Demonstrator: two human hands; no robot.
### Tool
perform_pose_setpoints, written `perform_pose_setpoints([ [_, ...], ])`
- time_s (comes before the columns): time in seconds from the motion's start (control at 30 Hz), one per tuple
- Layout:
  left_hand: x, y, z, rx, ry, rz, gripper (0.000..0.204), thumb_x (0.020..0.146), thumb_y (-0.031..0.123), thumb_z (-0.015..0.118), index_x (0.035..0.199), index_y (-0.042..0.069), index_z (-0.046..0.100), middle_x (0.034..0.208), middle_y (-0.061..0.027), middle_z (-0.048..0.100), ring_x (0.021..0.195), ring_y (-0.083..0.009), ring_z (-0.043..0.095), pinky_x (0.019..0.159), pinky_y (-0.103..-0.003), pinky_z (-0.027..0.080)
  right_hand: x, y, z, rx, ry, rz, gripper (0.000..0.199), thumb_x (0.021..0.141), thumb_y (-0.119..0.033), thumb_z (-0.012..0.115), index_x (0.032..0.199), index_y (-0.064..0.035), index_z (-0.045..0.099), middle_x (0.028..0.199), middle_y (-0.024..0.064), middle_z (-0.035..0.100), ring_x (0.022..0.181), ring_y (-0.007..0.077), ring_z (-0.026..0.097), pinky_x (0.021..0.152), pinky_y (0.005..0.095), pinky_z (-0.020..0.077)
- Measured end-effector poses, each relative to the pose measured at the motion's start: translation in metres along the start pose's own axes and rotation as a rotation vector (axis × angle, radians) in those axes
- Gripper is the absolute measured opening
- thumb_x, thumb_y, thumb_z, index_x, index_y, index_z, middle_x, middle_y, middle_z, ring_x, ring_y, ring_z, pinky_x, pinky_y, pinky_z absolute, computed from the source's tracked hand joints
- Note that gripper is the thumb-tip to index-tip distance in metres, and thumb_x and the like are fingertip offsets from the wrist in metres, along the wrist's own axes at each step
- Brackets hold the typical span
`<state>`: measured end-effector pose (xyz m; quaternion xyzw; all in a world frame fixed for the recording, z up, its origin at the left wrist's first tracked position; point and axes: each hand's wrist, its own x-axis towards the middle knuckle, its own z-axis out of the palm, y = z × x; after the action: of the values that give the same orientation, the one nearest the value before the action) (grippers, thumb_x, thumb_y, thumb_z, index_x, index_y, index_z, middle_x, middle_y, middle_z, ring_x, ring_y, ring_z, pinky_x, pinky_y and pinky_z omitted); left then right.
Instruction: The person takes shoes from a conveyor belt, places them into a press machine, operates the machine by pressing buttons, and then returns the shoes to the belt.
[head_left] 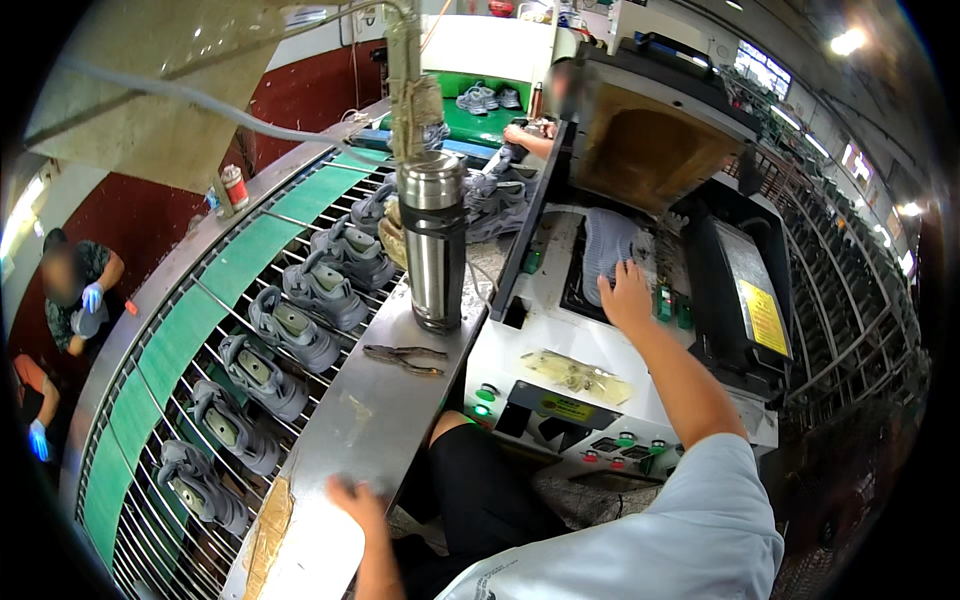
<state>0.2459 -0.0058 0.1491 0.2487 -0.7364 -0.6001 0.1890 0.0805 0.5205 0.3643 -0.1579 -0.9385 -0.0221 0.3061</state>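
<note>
My right hand [626,294] reaches into the machine, its fingers stretched out over the near end of a grey ridged shoe sole [607,245]. The sole faces up on the machine's dark bed, and the fingertips seem to touch it. Low over the metal ledge [345,430] is my left hand [358,503], smeared by motion; nothing shows clearly in it. On that ledge lie dark pliers [405,358], with a steel vacuum flask [432,250] standing upright behind them. To the left, several grey sneakers [295,327] sit in a row on the roller conveyor.
The machine's raised lid [650,135] stands open above the bed. A black box-shaped part [740,290] with a yellow label is at the right. Buttons [625,440] line the white front panel. A co-worker's arm [535,140] is beyond; another person [85,285] works far left.
</note>
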Motion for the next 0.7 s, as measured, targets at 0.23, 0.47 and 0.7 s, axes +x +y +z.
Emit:
perform_pose_setpoints([
  [0.23,-0.071,0.089,0.167,-0.542,-0.714,-0.246,0.064,0.091,0.016,0.052,0.143,-0.005,0.021,0.147,-0.0169,0.028,0.137,-0.0247,0.026,0.111,-0.034,0.02,-0.188,0.055,-0.096,0.524,0.053,-0.054,0.019,0.086,-0.013,0.057,0.071,-0.001,0.052,0.068,0.0167,0.048,0.065,0.0375,0.05,0.058,0.0449,0.0382],
  [0.47,-0.089,0.117,0.207,-0.782,-0.842,-0.432,0.071,0.082,0.001,0.048,0.146,0.002,0.018,0.126,-0.0112,0.047,0.109,-0.0208,0.052,0.093,-0.03,0.041,-0.369,0.091,-0.113,0.621,-0.235,0.318,0.03,0.095,-0.021,0.048,0.074,0.0,0.045,0.062,0.0164,0.043,0.054,0.031,0.045,0.052,0.0406,0.0355],
  [0.7,-0.144,0.089,0.235,-0.561,-0.637,-0.714,0.03,0.085,0.006,0.049,0.115,0.009,0.045,0.081,-0.01,0.061,0.064,-0.0219,0.061,0.056,-0.033,0.049,-0.466,0.084,-0.042,0.534,-0.795,0.53,0.035,0.095,-0.035,0.045,0.086,-0.002,0.054,0.08,0.024,0.056,0.078,0.0444,0.056,0.067,0.0542,0.0412],
])
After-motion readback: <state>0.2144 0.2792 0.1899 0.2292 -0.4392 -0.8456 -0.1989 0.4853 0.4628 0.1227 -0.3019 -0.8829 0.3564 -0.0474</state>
